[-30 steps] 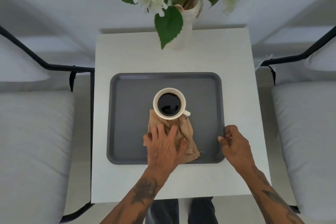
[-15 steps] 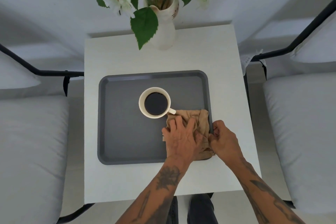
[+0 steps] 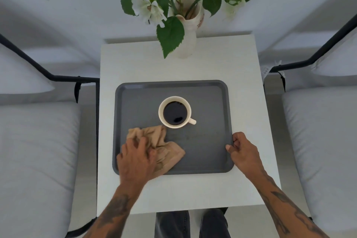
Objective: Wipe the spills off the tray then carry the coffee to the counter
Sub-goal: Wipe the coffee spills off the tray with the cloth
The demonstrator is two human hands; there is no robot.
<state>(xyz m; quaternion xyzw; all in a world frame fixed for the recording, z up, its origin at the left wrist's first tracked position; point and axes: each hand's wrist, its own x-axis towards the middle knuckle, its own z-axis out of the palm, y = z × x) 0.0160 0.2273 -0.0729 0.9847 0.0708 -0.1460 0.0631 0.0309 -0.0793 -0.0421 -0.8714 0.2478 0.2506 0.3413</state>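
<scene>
A dark grey tray [image 3: 208, 106] lies on a small white table [image 3: 241, 63]. A white cup [image 3: 174, 112] full of black coffee stands near the tray's middle, handle pointing right. A crumpled tan cloth [image 3: 164, 147] lies on the tray's near left part, just below the cup. My left hand [image 3: 136, 158] presses down on the cloth's left side. My right hand [image 3: 244, 150] grips the tray's right rim near the front corner. A faint smear shows on the tray floor between the cloth and my right hand.
A white vase [image 3: 188, 31] with green leaves and white flowers stands at the table's far edge. Grey cushioned chairs [image 3: 34, 150] with black metal frames [image 3: 316, 52] flank the table on both sides. My legs show under the table's near edge.
My left hand has swept the cloth from the tray's right side across to its left side. My right hand stays on the tray's right rim.
</scene>
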